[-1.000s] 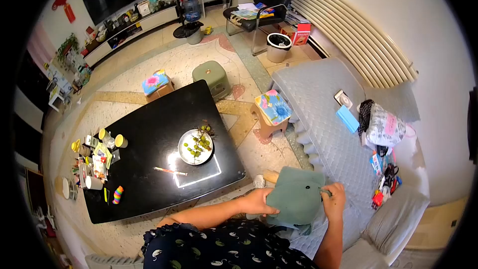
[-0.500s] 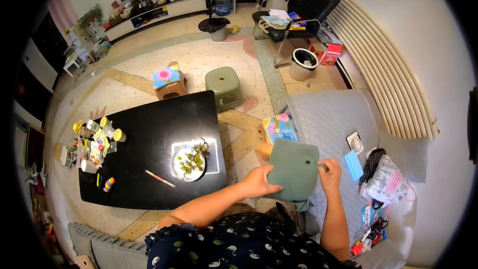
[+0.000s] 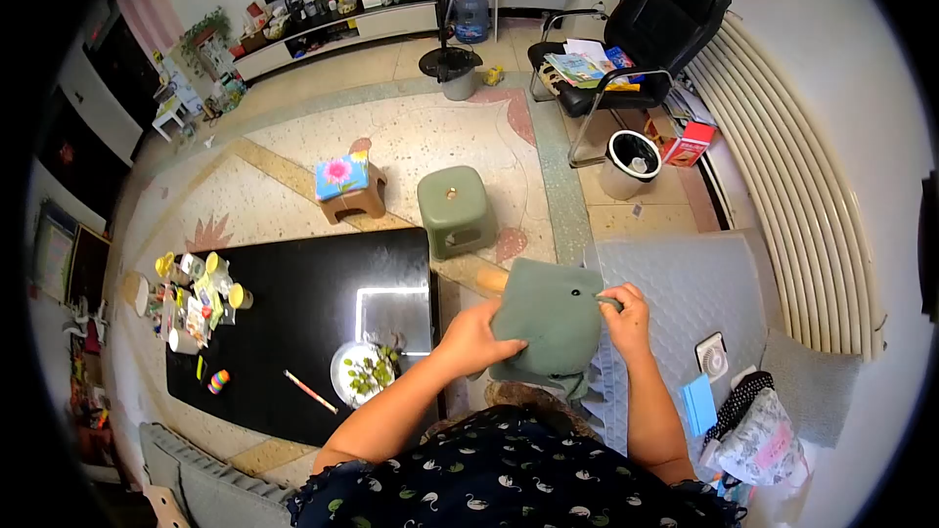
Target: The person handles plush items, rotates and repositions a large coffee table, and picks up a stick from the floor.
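While the grey-green cloth point(image 3: 548, 328) is held toward five o'clock, its eight-o'clock edge clasped by the left hand point(image 3: 477, 337), its three-o'clock strip point(image 3: 607, 300) pinched tightly by the right hand point(image 3: 628, 319), tension is best balanced lightly between both grips.

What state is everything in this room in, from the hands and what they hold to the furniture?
Green cloth item: held in both hands, button showing
Left hand: gripping its left side, thumb on top
Right hand: pinching its right edge
White plate: on the table, holding green fruit
Black table: partly covered with items
Green stool: upright
Bin: open, lined in black
Black chair: upright, papers on seat
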